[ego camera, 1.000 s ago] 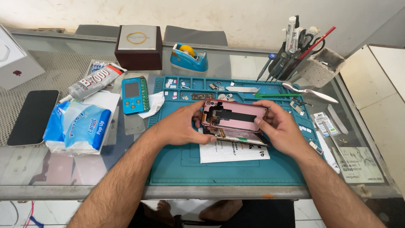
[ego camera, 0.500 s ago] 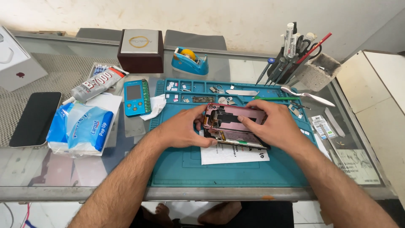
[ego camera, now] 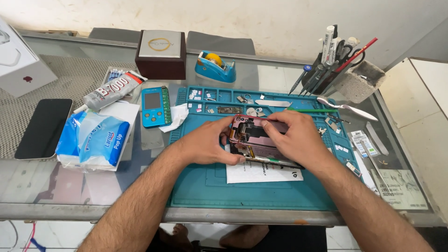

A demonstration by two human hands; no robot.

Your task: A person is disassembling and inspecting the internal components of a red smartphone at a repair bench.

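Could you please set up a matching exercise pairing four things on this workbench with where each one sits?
Things:
1. opened phone
2. tape dispenser
3. dark phone
4. tissue pack

Places:
A. far left, lying flat on the glass table
B. between both hands on the teal mat
C. behind the mat, by the brown box
D. just right of the dark phone

Pairs: 1-B, 2-C, 3-A, 4-D

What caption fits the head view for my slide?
Left hand and right hand grip an opened pink phone over a teal repair mat on a glass table.
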